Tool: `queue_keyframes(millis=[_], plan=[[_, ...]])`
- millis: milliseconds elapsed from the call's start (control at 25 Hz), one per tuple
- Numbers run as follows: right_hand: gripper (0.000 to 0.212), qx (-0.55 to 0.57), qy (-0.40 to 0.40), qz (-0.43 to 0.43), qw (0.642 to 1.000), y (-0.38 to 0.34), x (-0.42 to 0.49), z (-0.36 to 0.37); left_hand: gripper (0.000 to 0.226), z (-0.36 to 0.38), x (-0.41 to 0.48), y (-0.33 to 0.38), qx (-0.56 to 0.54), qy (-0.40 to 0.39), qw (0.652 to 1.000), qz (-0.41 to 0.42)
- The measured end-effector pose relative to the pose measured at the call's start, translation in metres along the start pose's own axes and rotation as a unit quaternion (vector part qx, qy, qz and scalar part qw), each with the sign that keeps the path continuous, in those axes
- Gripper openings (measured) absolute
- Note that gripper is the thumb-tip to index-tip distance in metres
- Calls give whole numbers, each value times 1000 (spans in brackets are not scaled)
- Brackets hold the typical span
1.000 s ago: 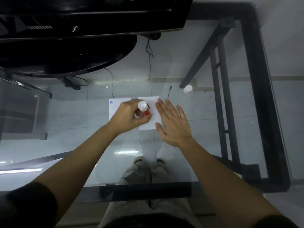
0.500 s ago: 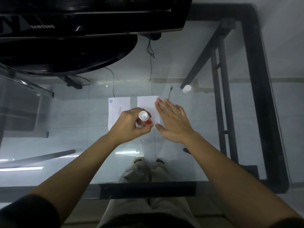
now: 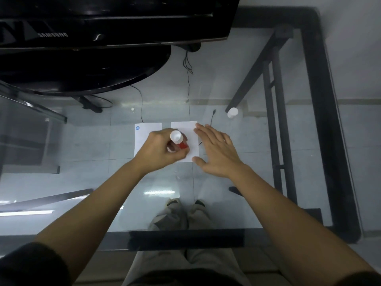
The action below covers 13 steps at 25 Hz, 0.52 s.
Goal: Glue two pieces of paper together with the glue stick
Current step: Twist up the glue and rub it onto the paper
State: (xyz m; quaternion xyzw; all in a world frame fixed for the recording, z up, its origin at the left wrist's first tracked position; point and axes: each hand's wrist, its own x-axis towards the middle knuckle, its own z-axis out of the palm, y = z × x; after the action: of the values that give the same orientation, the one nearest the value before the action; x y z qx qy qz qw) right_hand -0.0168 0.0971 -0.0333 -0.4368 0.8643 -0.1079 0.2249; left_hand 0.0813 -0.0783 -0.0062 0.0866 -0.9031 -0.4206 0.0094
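Two small white sheets are lying side by side on a glass table (image 3: 257,182), and everything else is best placed from the blank sheet (image 3: 186,129). Just to its left, with a thin gap of bare glass between them, the printed sheet (image 3: 144,131) is lying with a blue round mark at its far left corner. Both sheets are sitting with their long edges running away from the person.

Beyond the blank sheet's far right corner, well apart from it, a white cap (image 3: 232,112) is standing alone on the glass. Farther back and to the left, a black monitor (image 3: 115,19) is overhanging its dark round base. The table's black frame is running along the right side and the near edge, leaving wide bare glass to the right of the blank sheet and between it and the person.

The left hand (image 3: 158,151) is curling tightly around the glue stick (image 3: 179,140), over the left part of the blank sheet. The stick's long axis is tilting: its white end is pointing up and away, its red part is going down toward the paper. Whether the lower tip is touching cannot be seen.

The right hand (image 3: 218,150) is lying flat, fingers spread, holding nothing, its fingertips covering the blank sheet's right edge.
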Motion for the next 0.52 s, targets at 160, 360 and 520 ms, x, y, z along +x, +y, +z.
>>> queue_keyframes(millis=[160, 360, 520], plan=[[79, 17, 0, -1, 1000, -1, 0, -1, 21, -5, 26, 0, 28, -22, 999, 11], [83, 17, -10, 11, 1000, -3, -2, 1, 18, -14, 41, -3, 22, 36, 999, -15], [90, 28, -9, 50, 998, -4, -4, 4, 18, 4, 2, 7, 5, -29, 999, 12]])
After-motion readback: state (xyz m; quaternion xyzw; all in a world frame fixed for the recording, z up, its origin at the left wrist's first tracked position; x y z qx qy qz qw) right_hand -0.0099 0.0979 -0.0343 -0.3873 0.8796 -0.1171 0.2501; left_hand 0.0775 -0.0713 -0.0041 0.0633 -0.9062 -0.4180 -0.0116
